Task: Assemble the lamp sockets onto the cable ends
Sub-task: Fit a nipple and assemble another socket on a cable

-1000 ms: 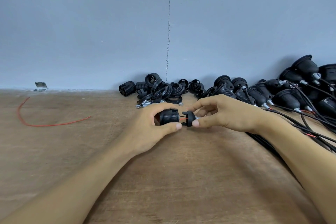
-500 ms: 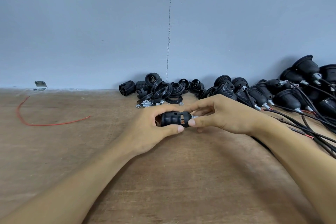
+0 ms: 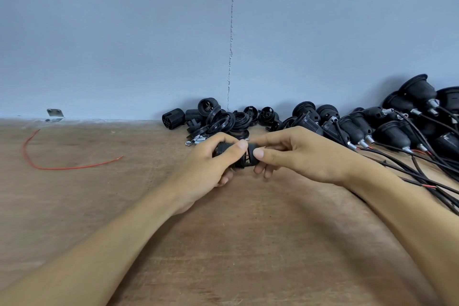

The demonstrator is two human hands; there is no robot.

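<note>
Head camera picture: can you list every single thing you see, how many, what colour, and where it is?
Black plastic lamp socket: one, black, between both hands.
Loose plastic socket parts and rings: a pile, black, against wall, centre.
Small metal screws and nuts: a few, silver, before that pile.
Cabled lamp sockets: many, black, far right.
Thin loose wire: one, red, table's left.
Metal bracket: one, silver, far left by wall.
Wooden table: one, brown.
Left hand: grips socket.
Right hand: pinches socket's end.
</note>
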